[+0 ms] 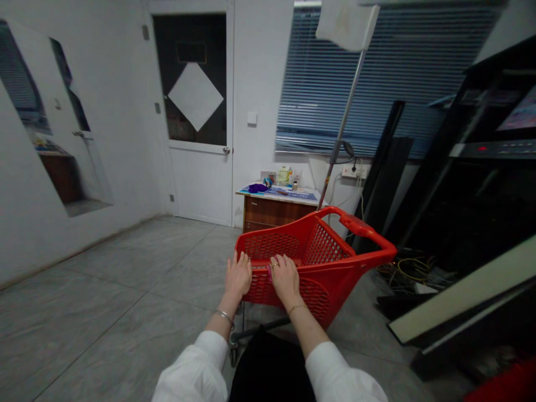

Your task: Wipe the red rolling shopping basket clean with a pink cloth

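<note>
A red plastic shopping cart (335, 254) with a perforated basket stands on the grey tiled floor in front of me. My left hand (238, 276) rests on the near rim of the basket at its left corner, fingers curled over the edge. My right hand (285, 276), with a ring on one finger, grips the same rim a little to the right. Both wrists wear thin bracelets and both sleeves are white. The cart's red handle (362, 228) is on the far right side, away from my hands.
A small wooden cabinet (276, 209) with bottles and a purple item on top stands behind the cart by the wall. A white door (201, 178) is at the back. A metal pole (341, 131) leans nearby. Dark panels, cables (408, 273) and equipment crowd the right.
</note>
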`<state>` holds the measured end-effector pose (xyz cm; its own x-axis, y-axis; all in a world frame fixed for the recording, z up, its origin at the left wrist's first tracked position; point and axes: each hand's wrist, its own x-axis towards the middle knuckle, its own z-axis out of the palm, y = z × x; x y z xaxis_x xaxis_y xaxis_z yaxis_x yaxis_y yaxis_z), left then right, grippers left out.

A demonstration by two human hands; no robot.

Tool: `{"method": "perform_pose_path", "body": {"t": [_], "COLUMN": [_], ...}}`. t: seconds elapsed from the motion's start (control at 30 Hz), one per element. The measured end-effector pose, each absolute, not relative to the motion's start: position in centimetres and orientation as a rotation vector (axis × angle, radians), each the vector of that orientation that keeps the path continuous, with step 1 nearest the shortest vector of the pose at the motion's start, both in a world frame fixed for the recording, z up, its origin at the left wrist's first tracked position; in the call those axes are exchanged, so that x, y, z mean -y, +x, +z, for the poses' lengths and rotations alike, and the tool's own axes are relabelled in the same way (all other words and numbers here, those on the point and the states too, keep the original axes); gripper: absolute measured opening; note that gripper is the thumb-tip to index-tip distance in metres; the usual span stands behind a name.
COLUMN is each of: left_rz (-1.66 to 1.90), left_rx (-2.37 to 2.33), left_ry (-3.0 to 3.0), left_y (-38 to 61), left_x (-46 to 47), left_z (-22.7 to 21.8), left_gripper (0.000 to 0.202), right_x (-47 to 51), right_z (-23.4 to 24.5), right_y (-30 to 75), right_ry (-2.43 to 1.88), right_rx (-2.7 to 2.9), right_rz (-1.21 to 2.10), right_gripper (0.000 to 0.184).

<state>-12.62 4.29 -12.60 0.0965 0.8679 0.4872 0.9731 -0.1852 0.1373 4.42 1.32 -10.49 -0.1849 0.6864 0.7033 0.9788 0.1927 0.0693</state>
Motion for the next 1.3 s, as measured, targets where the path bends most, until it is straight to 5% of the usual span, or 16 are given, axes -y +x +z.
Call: {"method": "perform_pose_path", "body": {"t": [0.37,0.9,1.3], "left_rz": [-0.783,-0.765,-0.775], "left_rx": [1.842,1.819,1.811], "left_ry": [-2.167,-2.130,-2.176], "left_y": [-11.2,-11.0,-12.6], "left_x": [-4.3,-4.1,-4.6], "left_z": [-12.5,-13.1,-13.1], "left_gripper": [0.051,0.053,0.052], "right_x": [-0.5,-2.4,-0.6], "right_z": [-4.7,-12.2,-4.4], "right_y": [25.9,1.1,21.9], "right_ry": [-1.733,-1.663,-1.849], "right_rx": [1.610,1.770,1.846], "right_rz": [-1.083,-0.618,-0.991], "right_gripper": [0.031,0.024,0.023]}}
